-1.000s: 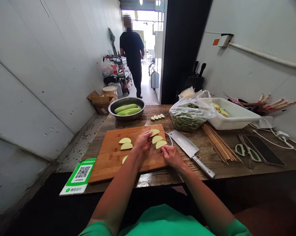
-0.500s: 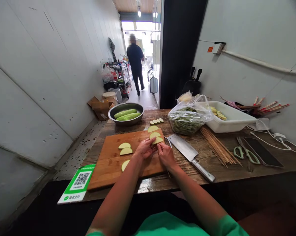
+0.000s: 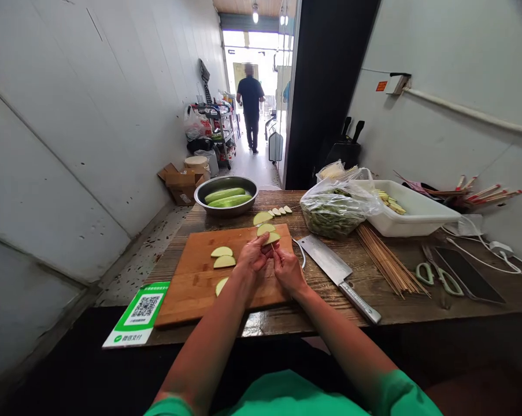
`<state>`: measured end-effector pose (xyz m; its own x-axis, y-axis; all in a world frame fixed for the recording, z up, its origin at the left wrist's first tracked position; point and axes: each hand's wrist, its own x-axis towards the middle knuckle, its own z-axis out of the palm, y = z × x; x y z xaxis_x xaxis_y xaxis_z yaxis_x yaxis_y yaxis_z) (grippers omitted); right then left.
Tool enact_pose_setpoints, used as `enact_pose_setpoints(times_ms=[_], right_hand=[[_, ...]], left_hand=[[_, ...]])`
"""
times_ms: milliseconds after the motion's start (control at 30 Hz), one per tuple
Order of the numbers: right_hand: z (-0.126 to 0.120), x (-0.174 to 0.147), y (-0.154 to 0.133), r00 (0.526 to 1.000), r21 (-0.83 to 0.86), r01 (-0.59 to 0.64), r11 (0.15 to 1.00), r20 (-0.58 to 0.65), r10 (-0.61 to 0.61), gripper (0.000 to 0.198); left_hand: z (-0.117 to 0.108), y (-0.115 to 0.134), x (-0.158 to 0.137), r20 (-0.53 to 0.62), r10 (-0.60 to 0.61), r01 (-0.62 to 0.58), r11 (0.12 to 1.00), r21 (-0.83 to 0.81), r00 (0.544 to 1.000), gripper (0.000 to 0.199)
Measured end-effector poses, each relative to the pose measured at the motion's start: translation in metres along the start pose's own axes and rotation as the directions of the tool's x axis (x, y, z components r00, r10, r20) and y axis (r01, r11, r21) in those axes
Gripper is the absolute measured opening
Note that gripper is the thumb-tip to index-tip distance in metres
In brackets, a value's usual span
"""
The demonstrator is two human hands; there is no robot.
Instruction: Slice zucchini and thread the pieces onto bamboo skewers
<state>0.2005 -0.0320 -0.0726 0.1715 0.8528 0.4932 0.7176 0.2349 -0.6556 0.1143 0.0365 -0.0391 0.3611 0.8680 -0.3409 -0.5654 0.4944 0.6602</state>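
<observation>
Above the board (image 3: 189, 277), 2 hands (image 3: 250, 257) hold 3 slices (image 3: 266, 229).

green-handled scissors (image 3: 439, 271) beside a dark phone (image 3: 471, 275)

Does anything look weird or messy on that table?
Maybe one thing: the green QR-code sign lies right by the wooden cutting board with cut slices on it, a slightly odd spot for a sign.

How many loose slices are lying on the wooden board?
3: two slices together on the wooden board, and one partly behind the left forearm, which may hide more.
</observation>
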Motion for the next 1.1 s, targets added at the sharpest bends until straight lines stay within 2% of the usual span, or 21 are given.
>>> enact_pose_setpoints(times_ms=[133, 400, 633, 900, 1100], right_hand=[[-0.002, 0.001, 0.001, 1.000, 0.021, -0.014, 1.000, 0.010, 0.013, 0.029], [-0.001, 0.004, 0.004, 0.999, 0.002, -0.030, 1.000, 0.027, 0.030, 0.027], [0.000, 0.003, 0.003, 0.999, 0.065, -0.006, 0.998, 0.048, 0.003, 0.028], [0.005, 0.002, 0.008, 0.999, -0.022, -0.038, 0.999, 0.031, 0.039, 0.027], [0.003, 0.005, 0.006, 0.997, -0.011, -0.077, 0.997, 0.012, 0.077, 0.027]], left_hand=[[0.003, 0.001, -0.001, -0.022, -0.072, 0.072, 0.997, 0.014, 0.997, 0.003], [0.005, 0.002, 0.001, -0.035, -0.130, 0.128, 0.991, -0.046, 0.991, 0.005], [0.000, 0.002, 0.007, -0.059, -0.148, 0.145, 0.988, -0.046, 0.987, 0.012], [0.005, 0.000, 0.007, -0.112, -0.146, 0.138, 0.988, -0.075, 0.983, 0.010], [0.014, -0.008, 0.003, -0.084, -0.152, 0.148, 0.988, -0.052, 0.985, 0.011]])
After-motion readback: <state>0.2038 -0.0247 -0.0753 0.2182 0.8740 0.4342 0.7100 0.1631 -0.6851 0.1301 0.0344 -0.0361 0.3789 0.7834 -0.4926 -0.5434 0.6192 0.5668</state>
